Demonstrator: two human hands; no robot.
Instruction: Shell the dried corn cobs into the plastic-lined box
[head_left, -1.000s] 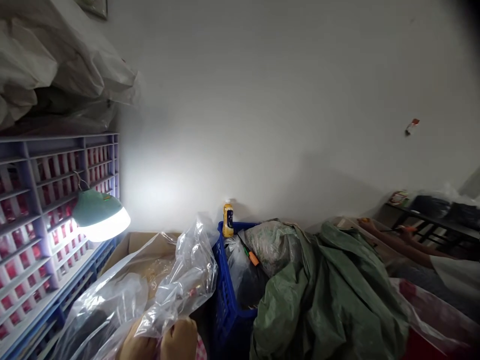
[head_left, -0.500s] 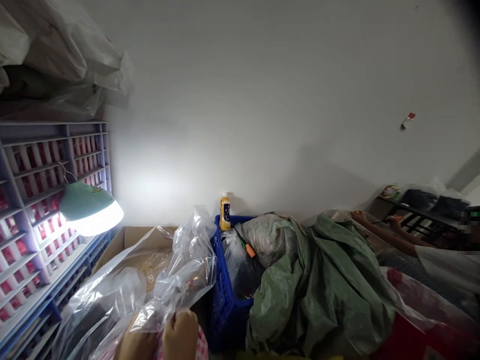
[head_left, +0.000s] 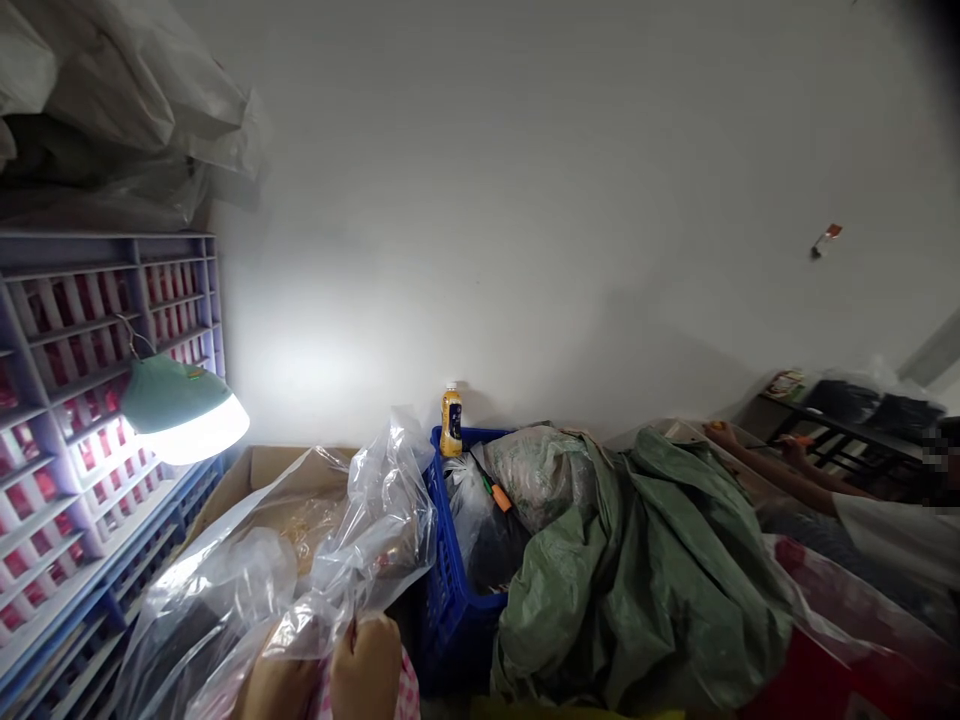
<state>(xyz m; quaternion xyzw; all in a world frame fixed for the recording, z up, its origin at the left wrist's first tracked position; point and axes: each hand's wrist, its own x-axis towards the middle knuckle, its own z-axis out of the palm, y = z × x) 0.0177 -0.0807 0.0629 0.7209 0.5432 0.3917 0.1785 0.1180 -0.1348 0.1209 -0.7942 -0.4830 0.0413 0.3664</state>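
Note:
My left hand [head_left: 279,685] and my right hand [head_left: 366,668] sit close together at the bottom edge, both closed on the rim of a large clear plastic bag [head_left: 352,545]. The bag rises crumpled in front of me and drapes over a brown cardboard box [head_left: 259,470]. A bit of red-and-white checked cloth [head_left: 407,692] shows beside my right hand. What the bag holds cannot be made out.
A blue plastic crate [head_left: 448,585] stuffed with bags stands right of the bag, a yellow bottle [head_left: 451,421] on its far rim. Green sacking [head_left: 660,570] is heaped at right. A lit green lamp [head_left: 180,415] hangs from purple crates [head_left: 67,400]. Another person's arms [head_left: 780,475] work at far right.
The view has shifted slightly; my hands have risen a little into view, still gripping the bag. The other person's arms stay at the right.

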